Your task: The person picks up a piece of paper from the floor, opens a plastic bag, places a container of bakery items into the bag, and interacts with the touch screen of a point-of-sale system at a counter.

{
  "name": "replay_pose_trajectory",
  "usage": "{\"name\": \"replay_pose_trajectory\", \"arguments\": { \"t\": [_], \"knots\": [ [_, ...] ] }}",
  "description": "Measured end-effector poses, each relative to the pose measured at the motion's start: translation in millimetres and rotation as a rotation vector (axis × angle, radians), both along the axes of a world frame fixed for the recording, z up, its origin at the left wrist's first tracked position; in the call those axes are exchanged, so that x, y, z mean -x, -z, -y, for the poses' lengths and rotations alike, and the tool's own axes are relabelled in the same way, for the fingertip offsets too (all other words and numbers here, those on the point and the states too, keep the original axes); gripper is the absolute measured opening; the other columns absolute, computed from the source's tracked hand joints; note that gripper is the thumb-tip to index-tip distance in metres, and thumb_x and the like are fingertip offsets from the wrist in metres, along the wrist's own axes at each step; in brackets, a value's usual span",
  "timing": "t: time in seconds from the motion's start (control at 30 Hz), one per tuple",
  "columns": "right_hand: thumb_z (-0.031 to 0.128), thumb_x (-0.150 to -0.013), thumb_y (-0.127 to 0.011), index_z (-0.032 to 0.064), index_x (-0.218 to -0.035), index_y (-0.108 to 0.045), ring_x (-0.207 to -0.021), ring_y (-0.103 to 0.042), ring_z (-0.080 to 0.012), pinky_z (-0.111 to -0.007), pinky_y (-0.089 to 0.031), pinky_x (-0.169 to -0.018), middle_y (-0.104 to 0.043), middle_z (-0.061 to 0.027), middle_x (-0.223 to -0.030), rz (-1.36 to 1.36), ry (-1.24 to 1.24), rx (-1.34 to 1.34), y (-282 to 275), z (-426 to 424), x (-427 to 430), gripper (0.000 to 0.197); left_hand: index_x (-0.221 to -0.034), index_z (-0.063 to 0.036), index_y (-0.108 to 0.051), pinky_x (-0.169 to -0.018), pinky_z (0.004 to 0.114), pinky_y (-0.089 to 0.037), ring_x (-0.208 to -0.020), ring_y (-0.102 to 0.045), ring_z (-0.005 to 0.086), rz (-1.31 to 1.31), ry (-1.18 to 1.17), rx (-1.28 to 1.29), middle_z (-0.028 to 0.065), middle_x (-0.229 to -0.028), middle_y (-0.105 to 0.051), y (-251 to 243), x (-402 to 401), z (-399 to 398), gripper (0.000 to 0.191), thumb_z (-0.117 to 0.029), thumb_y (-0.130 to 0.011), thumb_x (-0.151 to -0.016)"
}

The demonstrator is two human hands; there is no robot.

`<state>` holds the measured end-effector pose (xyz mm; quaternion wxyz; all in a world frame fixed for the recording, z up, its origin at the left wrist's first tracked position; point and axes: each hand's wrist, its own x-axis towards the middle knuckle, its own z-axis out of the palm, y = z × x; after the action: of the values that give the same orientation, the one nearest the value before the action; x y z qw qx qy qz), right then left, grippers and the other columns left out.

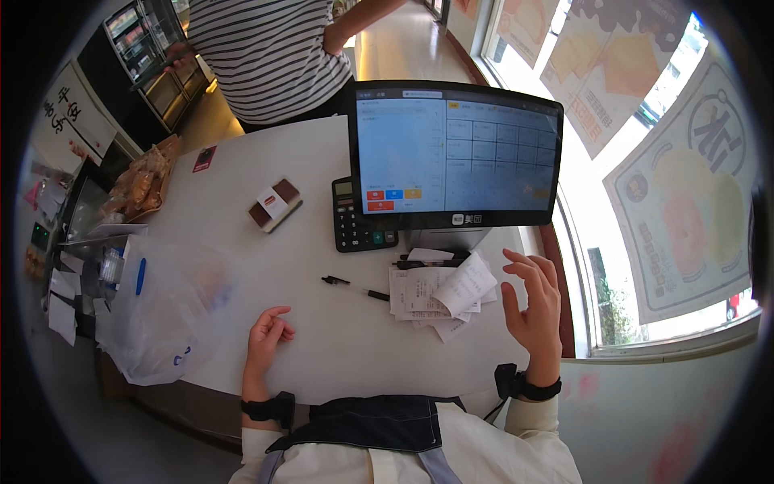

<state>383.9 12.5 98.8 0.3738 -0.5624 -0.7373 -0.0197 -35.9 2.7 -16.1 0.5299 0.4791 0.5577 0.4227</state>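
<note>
My left hand [269, 342] is loosely curled at the near part of the white counter [314, 345], right of a translucent plastic bag [163, 320], with nothing seen in it. Raised beside the counter's right side, my right hand [535, 302] holds nothing, its fingers apart and bent. Just left of it lie stacked paper slips [423, 296], one curling up. A black and clear pen [354, 288] touches or nearly touches them. The touchscreen register [458, 154] stands beyond, partly covering a black calculator [363, 236]. A packaged layered cake [275, 204] rests left of the calculator.
Wrapped bread [139, 187] fills a tray at the counter's far left. A red and black card [204, 159] lies near the far edge. Another person in a striped shirt [272, 54] stands beyond the counter. A window with posters [683, 212] borders the right side.
</note>
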Motion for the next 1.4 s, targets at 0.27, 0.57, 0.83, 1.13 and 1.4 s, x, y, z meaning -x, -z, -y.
{"name": "replay_pose_trajectory", "arguments": {
  "t": [0.27,0.57,0.83,1.13,1.4],
  "knots": [
    [0.011,-0.072,-0.066,0.007,-0.091,-0.054,-0.106,-0.049,-0.0253,-0.036,-0.039,-0.087,-0.055,-0.0071,-0.122,0.246,-0.227,-0.202,-23.9,-53.1,68.1,0.023,-0.115,-0.0026,-0.054,-0.067,0.023,-0.045,-0.07,-0.054,0.0095,0.009,-0.037,-0.026,0.0041,-0.078,-0.06,2.5,-0.3,5.3,0.025,-0.013,-0.046,-0.093],
    [0.013,-0.072,-0.066,0.0081,-0.09,-0.054,-0.104,-0.049,-0.0246,-0.036,-0.038,-0.086,-0.056,-0.0064,-0.12,0.292,-0.203,-0.239,-13.4,-60.5,68.1,0.022,-0.114,-0.0025,-0.054,-0.067,0.023,-0.046,-0.07,-0.055,0.0093,0.045,-0.068,-0.03,0.0033,-0.077,-0.06,6.2,-1.8,8.1,0.025,-0.011,-0.045,-0.092],
    [0.014,-0.073,-0.065,0.0053,-0.101,-0.057,-0.11,-0.045,-0.028,-0.038,-0.036,-0.089,-0.052,-0.0115,-0.126,0.263,0.056,-0.246,-17.1,-50.2,15.4,0.03,-0.114,-0.0024,-0.054,-0.066,0.023,-0.046,-0.068,-0.055,0.0093,0.002,-0.061,-0.019,0.0033,-0.076,-0.059,3.1,-0.7,7.2,0.025,-0.011,-0.046,-0.091],
    [0.017,-0.075,-0.064,0.0053,-0.1,-0.056,-0.108,-0.047,-0.0278,-0.04,-0.035,-0.091,-0.057,-0.0091,-0.118,0.251,-0.195,-0.17,-17.2,-65.9,17.4,0.03,-0.113,-0.0023,-0.055,-0.066,0.023,-0.046,-0.068,-0.054,0.0099,0.025,-0.073,-0.02,0.0038,-0.076,-0.059,3.6,0.0,7.7,0.025,-0.011,-0.047,-0.091],
    [0.034,-0.087,-0.051,0.0074,-0.128,-0.043,-0.129,-0.027,-0.0336,-0.046,-0.021,-0.104,-0.032,-0.0161,-0.141,0.24,0.201,-0.494,-79.4,-117.8,-14.8,0.049,-0.112,-0.0025,-0.055,-0.065,0.023,-0.046,-0.067,-0.054,0.0093,-0.012,-0.057,-0.038,0.0033,-0.075,-0.059,1.2,-4.6,3.0,0.024,-0.011,-0.046,-0.091]
  ]
}}
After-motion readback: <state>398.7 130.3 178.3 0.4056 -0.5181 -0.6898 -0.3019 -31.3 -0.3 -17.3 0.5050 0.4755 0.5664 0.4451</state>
